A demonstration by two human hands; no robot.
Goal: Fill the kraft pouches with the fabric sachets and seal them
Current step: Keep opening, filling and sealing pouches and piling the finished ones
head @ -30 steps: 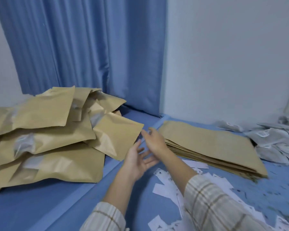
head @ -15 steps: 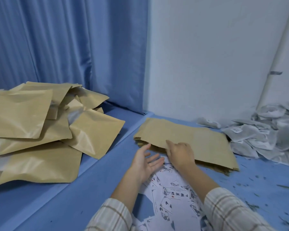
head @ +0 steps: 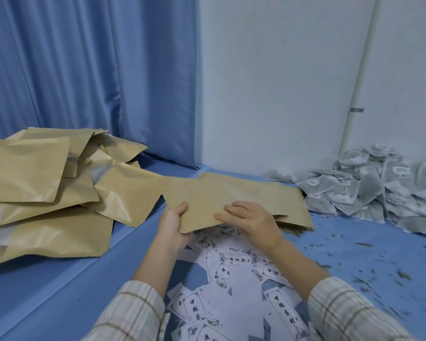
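Lifted now, kraft pouch sits pinched in left fingers.

The left hand, open and empty half a second ago, now grips the near left corner of a flat kraft pouch, thumb on top. The right hand, then resting on the pouch stack, now lies on this pouch, whose near edge is lifted off the stack.
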